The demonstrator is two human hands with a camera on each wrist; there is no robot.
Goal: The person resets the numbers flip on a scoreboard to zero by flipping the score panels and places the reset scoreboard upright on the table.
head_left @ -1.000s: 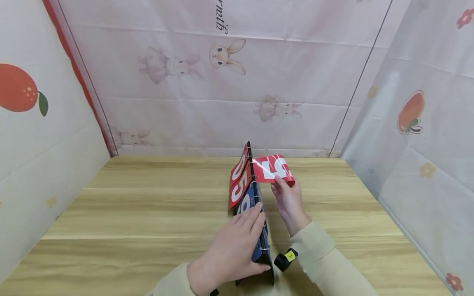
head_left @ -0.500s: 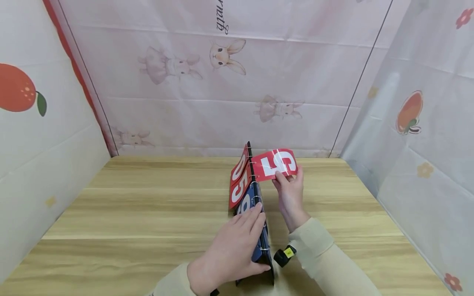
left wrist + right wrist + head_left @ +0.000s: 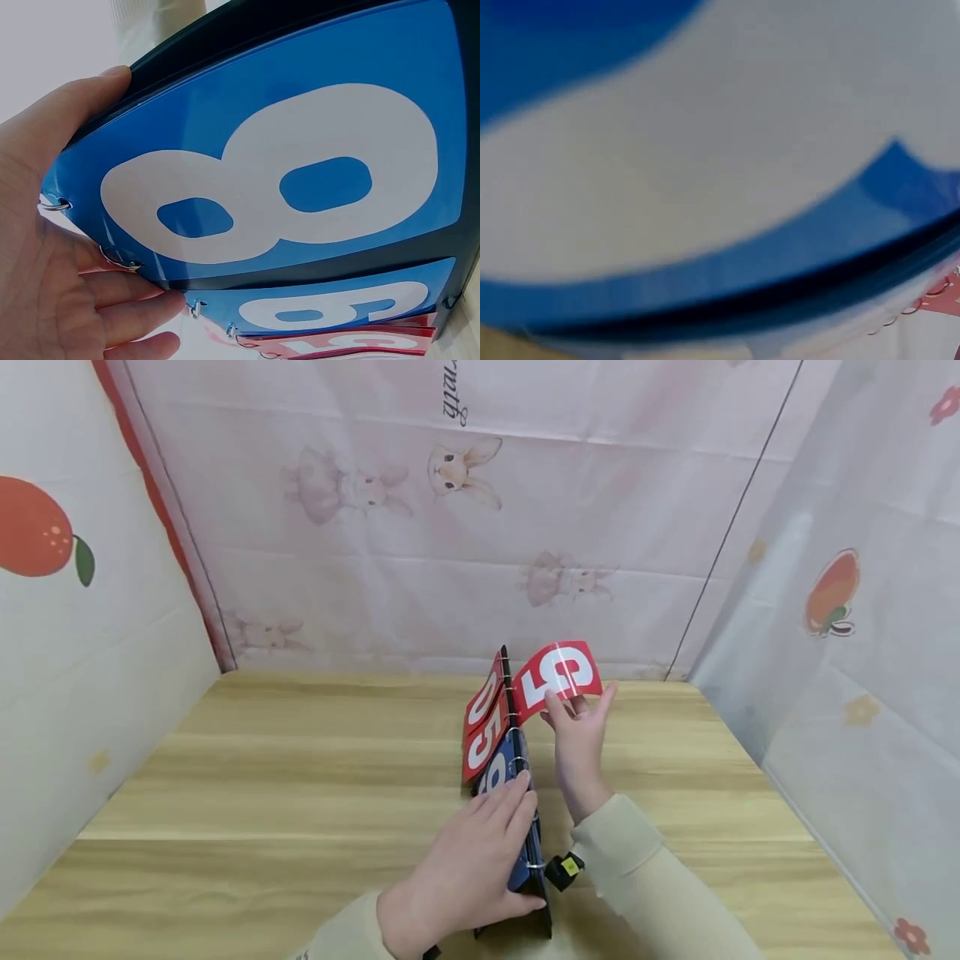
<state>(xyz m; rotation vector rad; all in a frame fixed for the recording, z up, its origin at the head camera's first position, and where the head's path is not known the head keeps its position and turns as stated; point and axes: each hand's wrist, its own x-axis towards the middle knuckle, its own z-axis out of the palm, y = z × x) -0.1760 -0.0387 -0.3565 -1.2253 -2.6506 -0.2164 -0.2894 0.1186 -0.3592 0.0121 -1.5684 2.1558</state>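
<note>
Right hand (image 3: 580,746) pinches red plastic card (image 3: 558,675) beside black ringed scoreboard (image 3: 508,753); left hand (image 3: 468,864) braces it, straight-fingered; likely mid-flip, needing steady turning.

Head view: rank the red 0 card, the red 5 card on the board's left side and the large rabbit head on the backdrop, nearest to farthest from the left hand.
1. Red 5 card: ahead of the left hand.
2. Red 0 card: just beyond the 5 card.
3. Rabbit head: high on the backdrop, behind both cards.
</note>
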